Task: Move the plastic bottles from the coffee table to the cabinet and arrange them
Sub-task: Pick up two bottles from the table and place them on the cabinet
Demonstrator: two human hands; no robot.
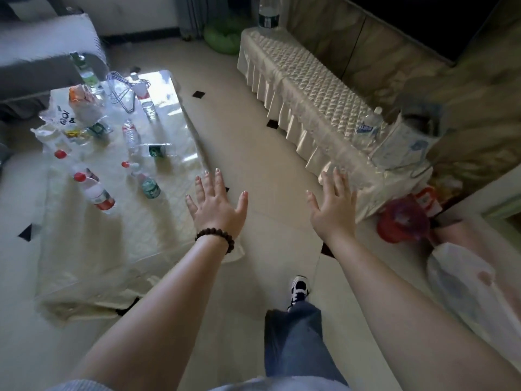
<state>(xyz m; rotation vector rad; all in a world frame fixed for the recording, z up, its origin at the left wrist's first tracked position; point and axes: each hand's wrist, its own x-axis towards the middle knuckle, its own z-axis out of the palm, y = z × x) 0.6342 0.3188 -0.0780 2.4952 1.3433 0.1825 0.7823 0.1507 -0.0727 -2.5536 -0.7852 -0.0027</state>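
two bare hands reach forward over the pale tiled floor (pixel 253 153), both spread flat with fingers apart and holding nothing. the left hand (pixel 215 203), with a dark beaded bracelet (pixel 217 237) at its wrist, hovers just past the near right corner of the tabletop (pixel 93 249), which is covered by a cream quilted cloth under a clear sheet. the right hand (pixel 334 206) hangs near the front end of the long low cabinet (pixel 304 108), which is draped in a cream quilted cover with a pleated skirt.

the clear plastic bottles are scattered over the far half of the tabletop. a red-capped bottle with a red label (pixel 94 190) lies nearest the left edge, a green-labelled bottle (pixel 148 185) lies beside it toward the middle, and a small red-capped bottle (pixel 130 165) sits just behind that. a clear ribbed bottle (pixel 131 136) and a bottle with a dark green label (pixel 153 150) lie near the centre, and a tall green-labelled bottle (pixel 86 71) stands at the far left corner. crumpled clear plastic bags (pixel 60 125) crowd the left edge.

on the cabinet, a blue-labelled clear bottle (pixel 369 126) lies near the front end and a large green-labelled bottle (pixel 268 12) stands at the far end. a red plastic bag (pixel 401 221) sits on the floor below the cabinet's front corner.
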